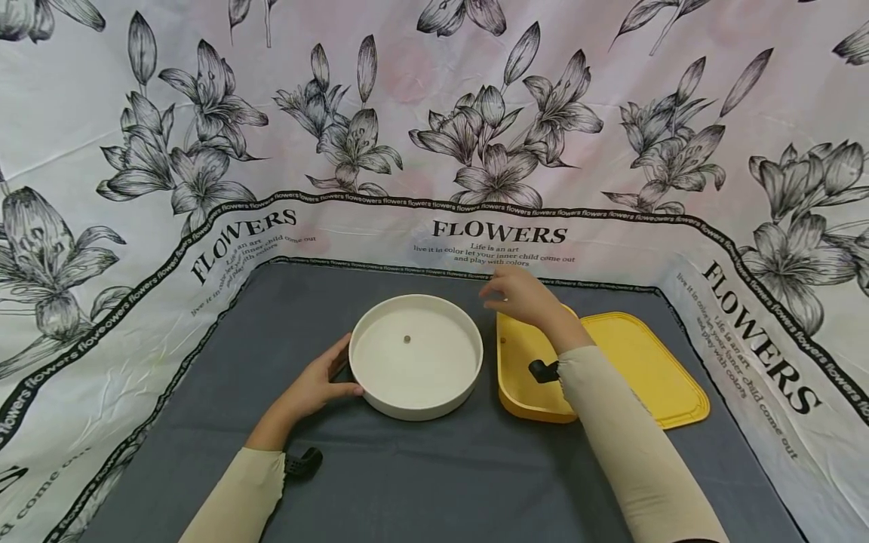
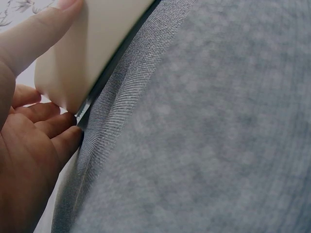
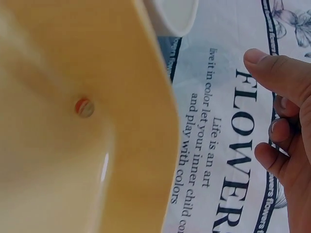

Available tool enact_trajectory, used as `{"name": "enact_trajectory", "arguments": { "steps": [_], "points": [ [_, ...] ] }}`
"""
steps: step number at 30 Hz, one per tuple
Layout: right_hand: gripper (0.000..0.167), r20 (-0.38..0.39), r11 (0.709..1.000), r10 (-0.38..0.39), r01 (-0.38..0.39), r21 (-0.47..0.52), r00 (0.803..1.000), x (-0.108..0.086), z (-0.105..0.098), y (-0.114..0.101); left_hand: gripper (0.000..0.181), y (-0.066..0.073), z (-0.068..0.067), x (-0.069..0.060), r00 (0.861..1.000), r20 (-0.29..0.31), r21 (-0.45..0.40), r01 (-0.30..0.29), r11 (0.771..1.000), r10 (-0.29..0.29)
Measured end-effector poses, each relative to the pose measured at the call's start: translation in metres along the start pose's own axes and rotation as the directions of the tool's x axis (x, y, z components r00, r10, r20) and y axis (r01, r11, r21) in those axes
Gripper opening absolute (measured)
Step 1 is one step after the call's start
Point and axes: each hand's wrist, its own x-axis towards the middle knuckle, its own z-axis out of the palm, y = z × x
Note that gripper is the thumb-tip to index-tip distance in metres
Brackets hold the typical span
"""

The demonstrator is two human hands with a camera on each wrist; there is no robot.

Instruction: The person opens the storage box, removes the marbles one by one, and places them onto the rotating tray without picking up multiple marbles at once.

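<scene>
Head view: steady the white dish (image 1: 416, 377) with your left hand (image 1: 320, 383), fingers curled round its left side, and guide your right hand (image 1: 521, 297), thumb and fingers apart, clear of the yellow container (image 1: 519, 377) beside it.

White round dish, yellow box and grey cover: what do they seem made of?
White round dish: perhaps plastic, possibly ceramic; smooth, satin-looking, evenly coloured.
Yellow box: probably moulded plastic; rounded corners, smooth inside with a bright glint.
Grey cover: apparently woven fabric, matt; fine ribbed weave shows in the left wrist view.
</scene>
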Motion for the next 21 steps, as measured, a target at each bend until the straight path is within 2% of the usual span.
{"name": "enact_trajectory", "arguments": {
  "steps": [7,21],
  "points": [
    [0.017,-0.008,1.0,0.019,-0.019,0.01,1.0,-0.01,0.005,0.01,0.115,0.001,0.001,-0.001,1.0,-0.001,0.0,0.007,1.0,-0.007],
    [0.021,0.048,0.991,0.13,-0.131,0.022,0.99,-0.034,0.014,0.022,0.114,0.002,0.002,-0.003,1.0,-0.004,-0.004,0.0,1.0,0.0]
  ]
}}
